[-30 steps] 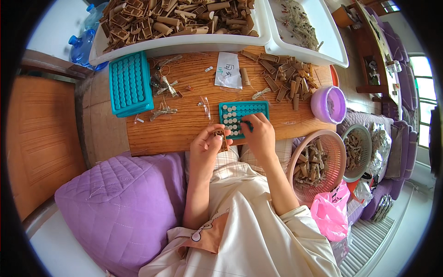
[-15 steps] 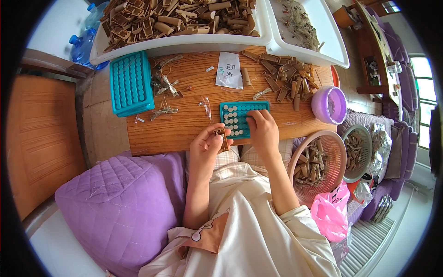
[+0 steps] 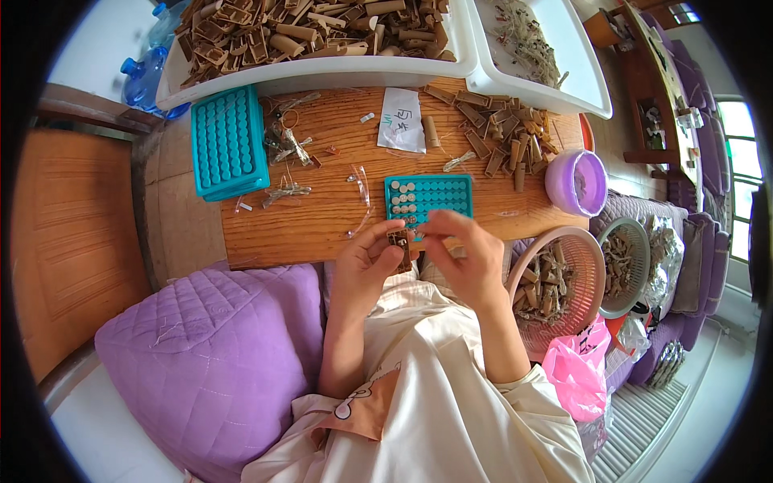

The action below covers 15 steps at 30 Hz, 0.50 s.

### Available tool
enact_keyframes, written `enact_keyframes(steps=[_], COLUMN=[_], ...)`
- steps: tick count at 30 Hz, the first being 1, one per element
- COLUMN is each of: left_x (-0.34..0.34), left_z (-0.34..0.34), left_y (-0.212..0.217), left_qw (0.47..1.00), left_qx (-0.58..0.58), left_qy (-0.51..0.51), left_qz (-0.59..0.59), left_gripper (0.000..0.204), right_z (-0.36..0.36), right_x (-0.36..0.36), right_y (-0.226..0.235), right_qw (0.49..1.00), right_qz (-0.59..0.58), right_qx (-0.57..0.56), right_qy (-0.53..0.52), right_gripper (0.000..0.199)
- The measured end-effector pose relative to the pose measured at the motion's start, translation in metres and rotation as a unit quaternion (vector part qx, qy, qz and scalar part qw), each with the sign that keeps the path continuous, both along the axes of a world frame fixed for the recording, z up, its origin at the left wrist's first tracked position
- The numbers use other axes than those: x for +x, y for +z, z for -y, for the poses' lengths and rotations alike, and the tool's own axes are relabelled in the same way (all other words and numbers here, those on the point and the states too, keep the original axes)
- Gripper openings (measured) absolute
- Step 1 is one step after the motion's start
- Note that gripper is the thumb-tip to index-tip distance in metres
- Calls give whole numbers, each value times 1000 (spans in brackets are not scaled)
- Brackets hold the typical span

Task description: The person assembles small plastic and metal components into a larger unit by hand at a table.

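Note:
My left hand (image 3: 364,264) holds a small brown plastic battery case (image 3: 403,258) between thumb and fingers, its open side facing up. My right hand (image 3: 473,262) is beside it, thumb and forefinger pinched at the case's right edge on what looks like a button cell, mostly hidden by the fingertips. Just beyond both hands lies a teal tray (image 3: 447,191) with rows of round pockets. Silvery button cells (image 3: 402,193) fill part of its left side, and my hands cover its near edge.
Stacked teal trays (image 3: 229,145) stand at left beside wire bundles (image 3: 290,149). Brown shells (image 3: 507,133) lie piled at right near a purple bucket (image 3: 555,183). White bins (image 3: 322,74) line the back. A pink basket (image 3: 596,278) sits at my right, a purple cushion (image 3: 209,362) at my left.
My right hand has moved from the tray toward me and left, up to the battery case. The left hand has shifted slightly right with the case still in it.

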State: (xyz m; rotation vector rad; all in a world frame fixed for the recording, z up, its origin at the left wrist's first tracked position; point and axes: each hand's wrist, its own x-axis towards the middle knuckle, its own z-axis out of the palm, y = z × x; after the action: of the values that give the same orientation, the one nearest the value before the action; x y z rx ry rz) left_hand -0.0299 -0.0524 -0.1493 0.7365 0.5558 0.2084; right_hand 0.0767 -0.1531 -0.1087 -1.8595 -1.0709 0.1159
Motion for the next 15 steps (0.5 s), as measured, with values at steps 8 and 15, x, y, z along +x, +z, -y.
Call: enact_keyframes(steps=[8, 15], left_x=[-2, 1], left_z=[3, 9], left_y=[4, 8], left_qw=[997, 998], left_qx=[26, 27], left_qy=[-66, -52], left_qz=[14, 11], left_gripper=[30, 29], right_z=[6, 13], right_x=[0, -1], right_y=[2, 7], right_qw=[988, 977], right_qz=[116, 180], right_qx=[-60, -71], right_qy=[83, 85], right_gripper=[29, 26])
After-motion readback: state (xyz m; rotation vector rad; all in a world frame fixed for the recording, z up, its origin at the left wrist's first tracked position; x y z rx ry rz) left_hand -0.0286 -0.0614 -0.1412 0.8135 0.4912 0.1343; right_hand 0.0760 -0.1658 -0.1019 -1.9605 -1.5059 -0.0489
